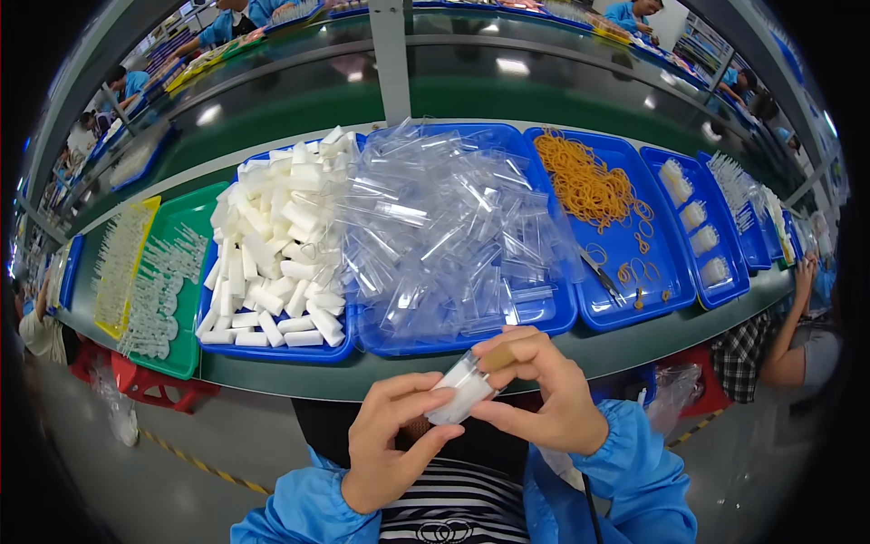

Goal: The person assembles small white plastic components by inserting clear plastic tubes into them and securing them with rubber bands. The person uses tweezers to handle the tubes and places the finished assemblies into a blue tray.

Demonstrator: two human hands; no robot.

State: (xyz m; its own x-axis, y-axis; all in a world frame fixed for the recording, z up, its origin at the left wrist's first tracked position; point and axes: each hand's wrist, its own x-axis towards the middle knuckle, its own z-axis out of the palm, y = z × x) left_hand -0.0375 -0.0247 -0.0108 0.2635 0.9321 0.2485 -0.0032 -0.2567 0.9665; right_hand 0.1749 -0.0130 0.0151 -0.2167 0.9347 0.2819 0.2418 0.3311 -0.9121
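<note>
Clear pouch (461, 371), white piece (469, 396) inside

Plastic sleeves (444, 218) between cylinders (272, 254), left, and rubber bands (587, 184), right

The person wears a glossy light-blue jacket (546, 503), left sleeve (304, 508) and right sleeve (642, 480) creased, with gathered cuffs (609, 432); a black-and-white horizontally striped top (453, 497) bearing an interlaced-ring motif (444, 531); and a black lower garment (322, 422). A thin dark cord (591, 504) runs down the jacket's right front. Left hand (390, 440) and right hand (557, 399): bare.

Clear wrapper (462, 390) between both hands (564, 410)
</note>
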